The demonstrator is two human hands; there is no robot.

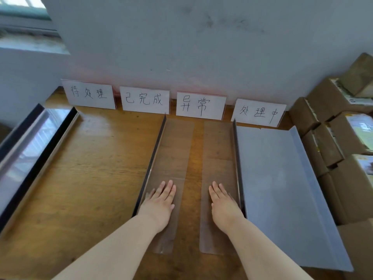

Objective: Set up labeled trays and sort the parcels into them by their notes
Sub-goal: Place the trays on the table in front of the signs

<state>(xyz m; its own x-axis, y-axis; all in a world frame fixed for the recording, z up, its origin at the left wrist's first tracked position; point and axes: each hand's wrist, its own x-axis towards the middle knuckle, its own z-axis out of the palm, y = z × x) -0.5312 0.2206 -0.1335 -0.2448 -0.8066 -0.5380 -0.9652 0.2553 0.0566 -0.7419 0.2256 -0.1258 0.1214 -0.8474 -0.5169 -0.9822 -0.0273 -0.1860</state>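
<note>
Four handwritten label cards lean against the wall: 待处理 [89,94], 已完成 [144,100], 异常 [199,105] and 处理中 [259,112]. Two clear plastic tray pieces lie on the wooden table in the middle. My left hand [160,201] rests flat, fingers spread, on the left clear piece [171,150]. On the right clear piece [219,150] my right hand [223,203] lies flat in the same way. A grey tray [282,188] sits under the 处理中 card. A dark-edged reflective tray [26,156] lies at the far left.
Several brown cardboard parcels [339,138] with paper notes are stacked along the right edge of the table. The wall stands right behind the label cards. Bare wooden table [96,168] shows between the left tray and the left clear piece.
</note>
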